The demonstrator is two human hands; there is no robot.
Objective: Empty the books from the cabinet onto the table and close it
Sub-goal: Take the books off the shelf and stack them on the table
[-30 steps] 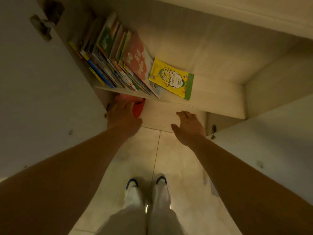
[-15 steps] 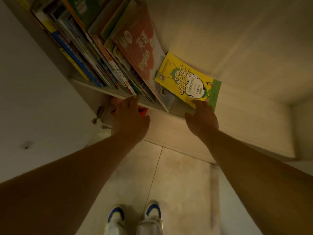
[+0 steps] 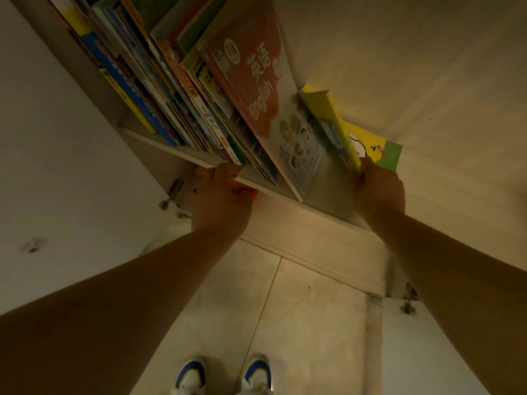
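A row of thin books [image 3: 176, 89] leans on the cabinet shelf [image 3: 185, 152], with a red English book [image 3: 251, 72] as the outermost one. To its right a yellow and green book [image 3: 368, 141] is tipped up off the shelf, its cover folding open. My right hand [image 3: 379, 192] grips the near edge of that yellow book. My left hand [image 3: 222, 201] reaches the shelf's front edge under the leaning books, fingertips touching the lower ends of the books. A red object [image 3: 242, 191] shows just below the shelf behind that hand.
The open left cabinet door [image 3: 57, 172] stands at my left, and the right door [image 3: 422, 352] is open at lower right. Tiled floor [image 3: 285, 309] and my shoes [image 3: 225, 374] are below. The cabinet's back panel [image 3: 399, 52] is bare to the right.
Both hands have moved up to the shelf. My right hand went from touching the flat yellow book to gripping it and tipping it up. The view moved closer to the books.
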